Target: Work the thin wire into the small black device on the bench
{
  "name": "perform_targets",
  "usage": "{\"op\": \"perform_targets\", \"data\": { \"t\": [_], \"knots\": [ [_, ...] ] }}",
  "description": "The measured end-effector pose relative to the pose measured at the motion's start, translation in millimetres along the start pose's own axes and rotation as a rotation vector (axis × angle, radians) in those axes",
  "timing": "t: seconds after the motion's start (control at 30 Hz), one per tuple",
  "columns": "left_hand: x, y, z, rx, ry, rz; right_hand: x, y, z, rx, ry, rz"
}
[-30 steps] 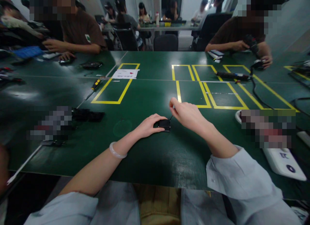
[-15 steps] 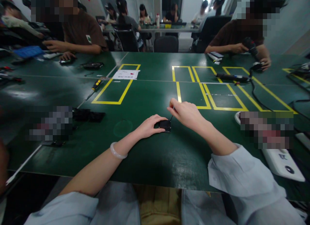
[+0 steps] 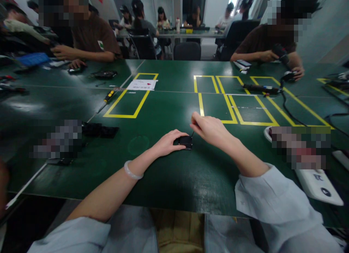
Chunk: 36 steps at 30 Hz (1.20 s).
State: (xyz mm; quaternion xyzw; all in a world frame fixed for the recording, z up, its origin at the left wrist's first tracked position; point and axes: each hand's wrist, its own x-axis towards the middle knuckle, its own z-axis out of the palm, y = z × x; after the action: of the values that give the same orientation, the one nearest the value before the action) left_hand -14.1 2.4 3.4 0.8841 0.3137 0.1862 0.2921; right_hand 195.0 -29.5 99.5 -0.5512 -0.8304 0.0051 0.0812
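Observation:
A small black rectangular part (image 3: 185,140) rests on the green table (image 3: 174,180) in front of me. My left hand (image 3: 171,141) grips it from the left, thumb on the near side and fingers on the far side. Just right of and beyond it, my right hand (image 3: 208,127) is closed around a thin dark tool (image 3: 193,134), most of it hidden by the fingers. The tool's lower end meets the right edge of the black part; the exact contact is too small to tell.
Yellow tape rectangles (image 3: 136,116) mark the table beyond my hands. A yellow-black screwdriver (image 3: 109,96) and paper sheet (image 3: 142,84) lie ahead left. Black pieces (image 3: 109,131) are left, a white device (image 3: 317,185) right. Two people sit opposite, one holding a dark tool (image 3: 280,53).
Both hands keep nearly the same place and hold. The thin tool looks slightly shifted in my right hand's fingers, and the whole view has moved a little.

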Motion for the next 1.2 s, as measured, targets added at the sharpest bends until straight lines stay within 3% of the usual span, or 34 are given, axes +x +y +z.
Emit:
{"op": "perform_targets", "data": {
  "t": [0.17, 0.37, 0.77, 0.93, 1.2],
  "knots": [
    [0, -2, 1.0, 0.001, 0.003, 0.0, 3, -1, 2, -0.075, 0.008, 0.062],
    [0, 1, 0.1, 0.006, -0.001, -0.014, 4, 0, -2, -0.056, -0.009, 0.045],
    [0, 0, 0.5, -0.005, -0.002, -0.005, 6, -2, 0, -0.234, -0.017, 0.02],
    [0, -2, 0.8, -0.006, 0.003, 0.013, 2, -10, -2, -0.2, -0.013, -0.05],
    [0, -4, 2.0, 0.003, 0.007, 0.002, -1, -10, -1, -0.148, 0.005, -0.031]
  ]
}}
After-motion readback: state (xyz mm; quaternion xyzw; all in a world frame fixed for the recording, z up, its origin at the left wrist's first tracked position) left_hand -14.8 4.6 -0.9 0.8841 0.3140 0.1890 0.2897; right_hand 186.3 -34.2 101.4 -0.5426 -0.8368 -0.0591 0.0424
